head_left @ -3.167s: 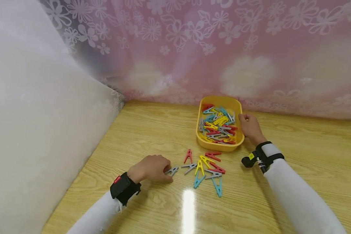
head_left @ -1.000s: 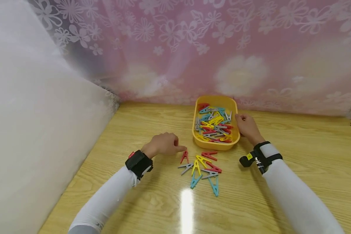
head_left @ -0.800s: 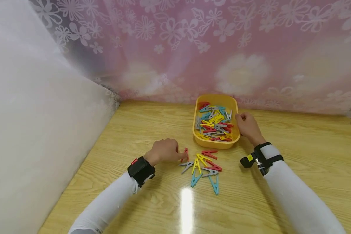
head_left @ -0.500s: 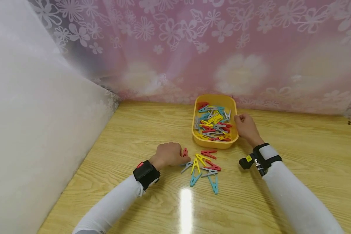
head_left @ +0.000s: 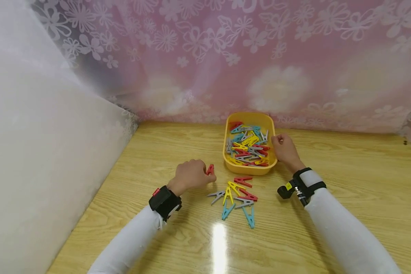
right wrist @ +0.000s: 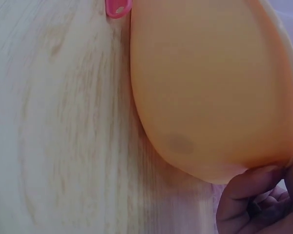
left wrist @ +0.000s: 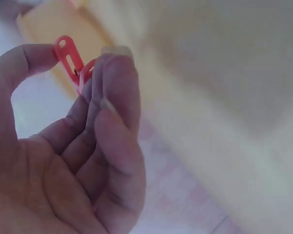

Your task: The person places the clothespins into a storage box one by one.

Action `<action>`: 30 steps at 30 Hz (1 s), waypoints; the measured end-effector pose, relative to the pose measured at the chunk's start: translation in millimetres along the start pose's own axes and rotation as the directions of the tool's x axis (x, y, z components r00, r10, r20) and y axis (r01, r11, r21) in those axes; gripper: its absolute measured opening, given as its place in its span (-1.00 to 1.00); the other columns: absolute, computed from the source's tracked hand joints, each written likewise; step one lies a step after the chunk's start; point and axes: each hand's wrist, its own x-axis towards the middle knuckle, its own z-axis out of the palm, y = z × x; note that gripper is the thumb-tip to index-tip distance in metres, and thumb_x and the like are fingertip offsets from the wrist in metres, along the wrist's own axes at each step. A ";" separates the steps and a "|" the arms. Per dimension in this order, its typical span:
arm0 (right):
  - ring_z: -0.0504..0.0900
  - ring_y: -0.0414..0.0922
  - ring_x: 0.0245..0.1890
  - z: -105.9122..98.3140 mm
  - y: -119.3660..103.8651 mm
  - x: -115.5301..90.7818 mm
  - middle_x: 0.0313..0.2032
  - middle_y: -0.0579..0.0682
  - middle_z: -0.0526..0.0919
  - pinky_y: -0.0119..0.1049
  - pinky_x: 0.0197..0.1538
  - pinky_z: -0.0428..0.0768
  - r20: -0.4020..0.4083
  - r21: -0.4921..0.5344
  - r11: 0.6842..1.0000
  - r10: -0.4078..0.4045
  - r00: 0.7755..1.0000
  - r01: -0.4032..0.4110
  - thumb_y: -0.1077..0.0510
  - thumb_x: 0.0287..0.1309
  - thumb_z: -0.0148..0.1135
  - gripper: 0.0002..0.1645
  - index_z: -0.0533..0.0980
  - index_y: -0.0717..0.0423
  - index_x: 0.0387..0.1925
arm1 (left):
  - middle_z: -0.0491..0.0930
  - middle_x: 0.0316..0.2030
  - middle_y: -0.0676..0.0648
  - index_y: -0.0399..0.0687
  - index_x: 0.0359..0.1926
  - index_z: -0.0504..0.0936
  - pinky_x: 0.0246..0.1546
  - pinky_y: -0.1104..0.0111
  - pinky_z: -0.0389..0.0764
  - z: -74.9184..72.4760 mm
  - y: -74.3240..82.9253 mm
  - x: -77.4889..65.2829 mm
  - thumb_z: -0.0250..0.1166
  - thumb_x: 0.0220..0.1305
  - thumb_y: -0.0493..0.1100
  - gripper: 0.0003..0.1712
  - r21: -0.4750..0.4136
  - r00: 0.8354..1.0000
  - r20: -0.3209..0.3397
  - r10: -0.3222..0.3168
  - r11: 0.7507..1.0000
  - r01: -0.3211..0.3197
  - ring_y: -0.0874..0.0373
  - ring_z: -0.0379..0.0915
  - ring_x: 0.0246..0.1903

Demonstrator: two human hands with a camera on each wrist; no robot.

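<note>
My left hand [head_left: 191,176] pinches a red clothespin [head_left: 210,169] between thumb and fingers, left of the loose pile and just above the table. Close up in the left wrist view, the red clothespin [left wrist: 68,56] sits between thumb tip and fingertips. At the right side of a yellow plastic basket [head_left: 250,171], my right hand [head_left: 285,150] holds the rim with curled fingers. Red, yellow, blue and grey clothespins [head_left: 250,140] fill the basket's bottom. The right wrist view shows the basket's outer wall [right wrist: 210,87] and my right hand [right wrist: 254,200] at its edge.
In front of the basket several loose clothespins lie on the wooden table [head_left: 178,236], among them a grey clothespin [head_left: 216,196], a red clothespin [head_left: 243,181] and a blue clothespin [head_left: 249,217]. A pink floral curtain [head_left: 191,76] hangs behind, a white sheet [head_left: 54,152] at left.
My left hand first let go of a grey clothespin's spot, reached the red clothespin on the table, pinched it and lifted it slightly up and left. My right hand stays on the basket rim.
</note>
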 end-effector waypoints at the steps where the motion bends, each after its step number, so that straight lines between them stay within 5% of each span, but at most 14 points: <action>1: 0.37 -0.01 -0.33 0.0 0.4 -0.2 -0.27 0.17 0.30 -0.38 -0.49 0.41 -0.005 -0.002 1.000 0.001 1.000 -0.001 -0.07 0.46 -0.24 -0.50 0.25 0.36 -0.03 | 0.05 -0.78 0.11 0.08 -0.78 0.29 -0.69 0.35 -0.06 -6.2 -0.3 1.5 0.22 0.13 0.25 -0.44 -0.012 1.000 -0.022 0.004 1.000 -0.004 0.21 -0.02 -0.75; 6: 0.37 0.00 -0.33 -1.5 0.3 -1.5 -0.26 0.18 0.30 -0.36 -0.48 0.41 -0.005 0.000 1.000 0.005 1.000 -0.005 -0.07 0.47 -0.26 -0.50 0.24 0.35 -0.04 | 0.04 -0.77 0.09 0.07 -0.77 0.24 -0.66 0.34 -0.12 -40.4 7.4 14.6 0.22 0.18 0.26 -0.41 -0.051 0.992 -0.124 0.030 0.998 -0.037 0.20 -0.09 -0.75; 12: 0.38 0.01 -0.34 -1.9 -1.8 -3.2 -0.25 0.18 0.30 -0.36 -0.49 0.44 0.011 0.021 1.000 0.014 1.000 -0.014 -0.08 0.48 -0.26 -0.51 0.23 0.34 -0.04 | 0.10 -0.75 0.08 0.05 -0.73 0.28 -0.68 0.35 -0.07 -68.1 32.6 44.7 0.17 0.18 0.32 -0.42 -0.065 0.989 -0.144 0.043 0.997 -0.053 0.20 -0.02 -0.74; 15: 0.39 0.01 -0.34 -1.5 -2.1 -3.7 -0.24 0.18 0.30 -0.36 -0.50 0.46 0.015 0.026 0.999 0.022 1.000 -0.022 -0.07 0.48 -0.26 -0.51 0.23 0.33 -0.04 | 0.22 -0.70 0.07 0.08 -0.29 0.60 -0.71 0.36 0.01 -74.4 48.0 64.1 0.19 0.17 0.34 -0.54 -0.073 0.985 -0.154 0.077 0.993 -0.089 0.19 0.11 -0.72; 16: 0.38 0.01 -0.34 -1.3 -1.7 -3.5 -0.23 0.18 0.30 -0.36 -0.50 0.46 0.017 0.027 0.999 0.026 1.000 -0.026 -0.08 0.48 -0.27 -0.51 0.23 0.33 -0.03 | 0.29 -0.66 0.08 0.10 -0.08 0.60 -0.71 0.36 0.07 -75.2 53.1 71.3 0.20 0.17 0.33 -0.50 -0.088 0.983 -0.159 0.088 0.991 -0.103 0.19 0.17 -0.70; 19: 0.40 0.02 -0.33 -2.1 0.1 -3.5 -0.21 0.19 0.31 -0.37 -0.48 0.48 0.017 0.022 0.999 0.031 0.999 -0.032 -0.09 0.48 -0.29 -0.49 0.23 0.33 -0.02 | 0.30 -0.63 0.06 0.08 -0.04 0.58 -0.71 0.37 0.14 -75.1 69.4 91.3 0.20 0.18 0.33 -0.47 -0.114 0.984 -0.153 0.091 0.987 -0.109 0.17 0.22 -0.69; 23: 0.40 0.00 -0.35 -3.2 2.0 -2.5 -0.25 0.18 0.32 -0.38 -0.48 0.47 0.011 0.011 1.000 0.020 1.000 -0.021 -0.10 0.48 -0.29 -0.47 0.25 0.35 -0.03 | 0.19 -0.70 0.05 -0.01 -0.63 0.40 -0.76 0.39 0.10 -66.9 83.1 109.8 0.12 0.23 0.36 -0.41 -0.128 0.985 -0.157 0.075 0.987 -0.096 0.18 0.16 -0.74; 26: 0.39 0.00 -0.37 -2.5 1.1 -0.8 -0.26 0.18 0.31 -0.38 -0.49 0.47 0.017 0.012 1.000 0.016 1.000 -0.016 -0.10 0.48 -0.27 -0.48 0.25 0.34 -0.04 | 0.23 -0.66 0.04 -0.02 -0.47 0.49 -0.74 0.39 0.10 -59.1 81.9 115.4 0.09 0.26 0.34 -0.46 -0.136 0.976 -0.197 0.090 0.984 -0.118 0.16 0.17 -0.71; 30: 0.40 0.00 -0.35 -2.2 0.6 0.6 -0.20 0.19 0.33 -0.38 -0.47 0.49 0.030 0.022 0.999 0.032 0.999 -0.033 -0.10 0.48 -0.27 -0.48 0.25 0.34 -0.01 | 0.36 -0.52 0.01 -0.01 0.02 0.47 -0.66 0.37 0.20 -52.4 70.2 115.1 0.12 0.25 0.33 -0.42 -0.187 0.969 -0.231 0.089 0.973 -0.134 0.13 0.28 -0.60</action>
